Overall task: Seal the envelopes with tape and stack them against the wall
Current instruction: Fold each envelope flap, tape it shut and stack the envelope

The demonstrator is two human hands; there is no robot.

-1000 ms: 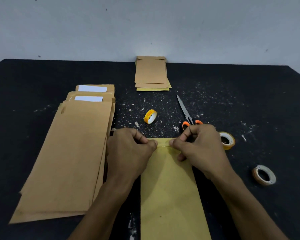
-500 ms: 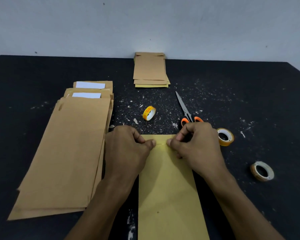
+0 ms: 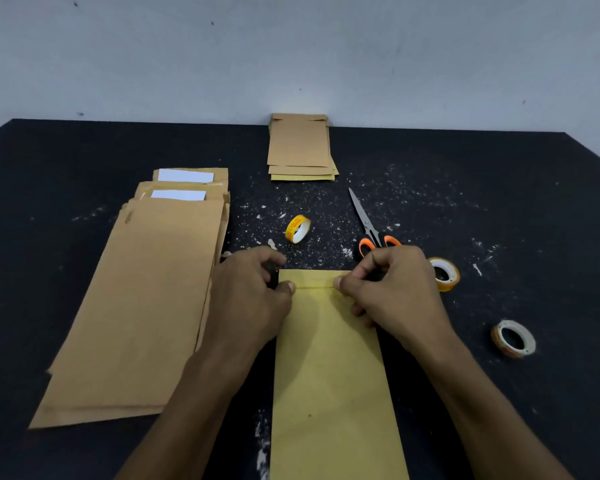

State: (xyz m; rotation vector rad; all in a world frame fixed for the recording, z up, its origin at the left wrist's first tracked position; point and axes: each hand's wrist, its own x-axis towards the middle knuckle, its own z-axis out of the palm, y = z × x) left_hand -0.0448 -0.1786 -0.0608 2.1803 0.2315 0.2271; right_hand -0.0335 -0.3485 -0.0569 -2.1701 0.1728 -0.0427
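Note:
A yellow envelope (image 3: pixel 329 368) lies lengthwise in front of me on the black table, its flap folded down at the far end. My left hand (image 3: pixel 246 296) pinches the flap's left corner with its thumb on the flap's edge. My right hand (image 3: pixel 388 289) pinches the right corner the same way, fingers curled. A small stack of brown envelopes (image 3: pixel 300 147) lies against the wall at the back centre. On the left sits a pile of brown envelopes (image 3: pixel 146 299), two of them showing white paper at the top. Tape rolls lie at centre (image 3: pixel 298 229), right (image 3: pixel 444 273) and far right (image 3: pixel 513 338).
Orange-handled scissors (image 3: pixel 369 225) lie just beyond my right hand, blades pointing towards the wall. White flecks are scattered over the middle of the black table (image 3: pixel 499 202). A pale wall (image 3: pixel 291 57) runs along the table's far edge.
My thumbs were close together at the middle of the flap. They have slid apart along the flap's edge towards its two corners. The envelope has stayed in place.

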